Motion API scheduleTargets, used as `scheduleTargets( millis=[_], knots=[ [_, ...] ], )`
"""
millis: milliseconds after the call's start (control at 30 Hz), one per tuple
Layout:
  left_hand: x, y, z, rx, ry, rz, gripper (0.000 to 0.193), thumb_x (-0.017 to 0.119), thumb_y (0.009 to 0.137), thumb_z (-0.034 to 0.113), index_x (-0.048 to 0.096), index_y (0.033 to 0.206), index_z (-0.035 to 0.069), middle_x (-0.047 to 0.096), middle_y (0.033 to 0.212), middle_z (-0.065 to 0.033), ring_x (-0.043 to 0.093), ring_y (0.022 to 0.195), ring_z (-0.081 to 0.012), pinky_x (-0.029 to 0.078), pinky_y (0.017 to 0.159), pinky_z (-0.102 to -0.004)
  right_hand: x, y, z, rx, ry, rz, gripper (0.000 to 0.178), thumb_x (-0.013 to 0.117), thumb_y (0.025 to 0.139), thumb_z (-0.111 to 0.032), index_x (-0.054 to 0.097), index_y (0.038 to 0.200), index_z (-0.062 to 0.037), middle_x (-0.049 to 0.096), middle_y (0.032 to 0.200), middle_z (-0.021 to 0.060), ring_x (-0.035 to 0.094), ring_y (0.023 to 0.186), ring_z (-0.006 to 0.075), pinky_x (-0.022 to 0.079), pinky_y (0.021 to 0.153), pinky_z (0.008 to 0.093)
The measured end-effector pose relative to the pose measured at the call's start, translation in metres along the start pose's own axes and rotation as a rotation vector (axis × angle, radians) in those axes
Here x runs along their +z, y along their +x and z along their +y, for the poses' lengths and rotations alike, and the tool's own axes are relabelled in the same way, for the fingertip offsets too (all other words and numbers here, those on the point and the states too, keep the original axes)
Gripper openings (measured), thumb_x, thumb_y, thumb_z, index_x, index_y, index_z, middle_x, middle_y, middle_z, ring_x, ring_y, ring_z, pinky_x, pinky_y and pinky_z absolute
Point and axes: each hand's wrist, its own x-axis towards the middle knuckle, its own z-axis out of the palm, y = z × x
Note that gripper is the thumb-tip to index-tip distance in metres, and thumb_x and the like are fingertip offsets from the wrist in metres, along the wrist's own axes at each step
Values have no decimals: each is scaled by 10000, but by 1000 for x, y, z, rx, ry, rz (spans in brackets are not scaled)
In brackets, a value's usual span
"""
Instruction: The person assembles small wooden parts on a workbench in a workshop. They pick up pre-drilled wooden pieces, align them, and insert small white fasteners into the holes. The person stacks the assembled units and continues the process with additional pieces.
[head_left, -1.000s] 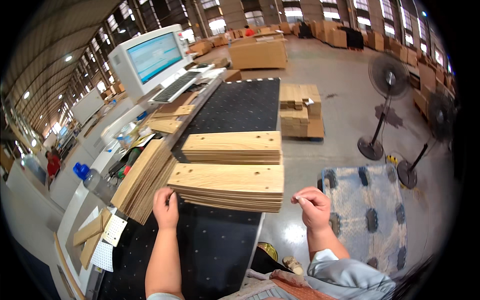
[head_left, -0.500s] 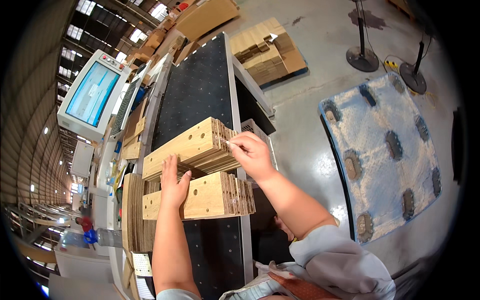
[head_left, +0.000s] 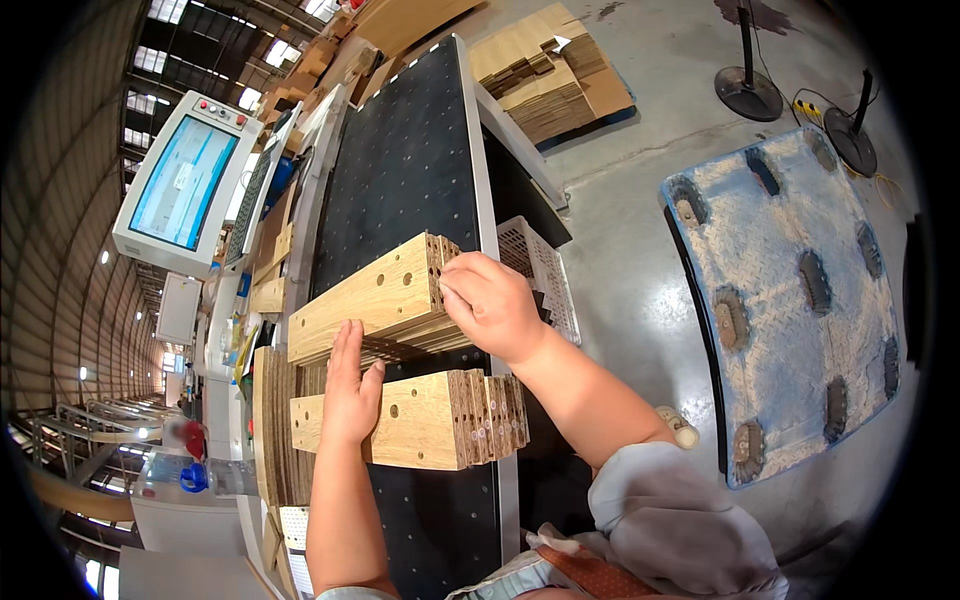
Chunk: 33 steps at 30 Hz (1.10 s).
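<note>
Two stacks of light wood-grain boards with drilled holes lie on a black belt table, a far stack (head_left: pixel 370 290) and a near stack (head_left: pixel 420 412). My left hand (head_left: pixel 350 395) lies open on the near stack, its fingertips reaching to the side of the far one and the thumb held apart. My right hand (head_left: pixel 495 308) is closed in a pinch at the right end of the far stack, against the holed board ends. Whatever its fingertips hold is hidden. Small round pale marks show in the end holes of the near stack.
The black belt (head_left: pixel 400 170) runs away from me. A monitor (head_left: pixel 180 185) and keyboard (head_left: pixel 250 205) stand left, beside upright boards (head_left: pixel 275 420). Right of the belt are a white plastic crate (head_left: pixel 540 270), a cardboard stack (head_left: pixel 545 100) and a blue pallet (head_left: pixel 790 300).
My right hand has moved in closer against the far stack's end, and the small pale thing seen at its fingertips is now hidden. My left hand stays on the boards. The view has shifted slightly.
</note>
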Motion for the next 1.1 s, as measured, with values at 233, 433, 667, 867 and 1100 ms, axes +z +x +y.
scheduleTargets(
  millis=[233, 433, 667, 867, 1100],
  knots=[
    [0, 0, 2, 6, -19, 6, 581, 554, 870, 98, 366, 1418, 52, 330, 1475, -204, 267, 1389, -365, 228, 1131, -413, -3, 3, -4, -44, -11, -29, 101, 649, 708, -29, 602, 795, -48, 600, 850, 62, 614, 749, 259, 513, 644, 333],
    [-1, 1, 4, -2, 5, -1, 593, 558, 864, 109, 360, 1419, 45, 323, 1478, -206, 260, 1392, -366, 227, 1132, -416, -4, 3, -4, -103, -91, -51, 93, 647, 711, -38, 598, 787, -60, 592, 854, 51, 617, 760, 239, 516, 642, 323],
    [-2, 0, 6, -6, -2, 1, 594, 555, 855, 103, 366, 1414, 42, 326, 1474, -212, 264, 1390, -368, 228, 1132, -415, -6, 0, -8, -141, -173, -110, 167, 630, 735, -42, 629, 899, -11, 618, 949, 83, 628, 821, 255, 533, 702, 325],
    [-2, 0, 5, -18, -2, 2, 588, 550, 853, 107, 372, 1410, 44, 327, 1476, -206, 267, 1389, -364, 229, 1131, -418, -12, -13, -15, -9, -52, -183, 377, 564, 725, 63, 593, 1100, 37, 593, 1105, 161, 591, 991, 336, 496, 869, 385],
    [-2, 1, 7, -20, -15, 2, 585, 550, 849, 105, 377, 1404, 35, 330, 1474, -207, 267, 1389, -364, 230, 1131, -417, -12, -21, -14, 50, 4, -270, 529, 503, 714, 136, 555, 1222, 0, 538, 1209, 163, 518, 1098, 359, 438, 959, 399]
  ],
)
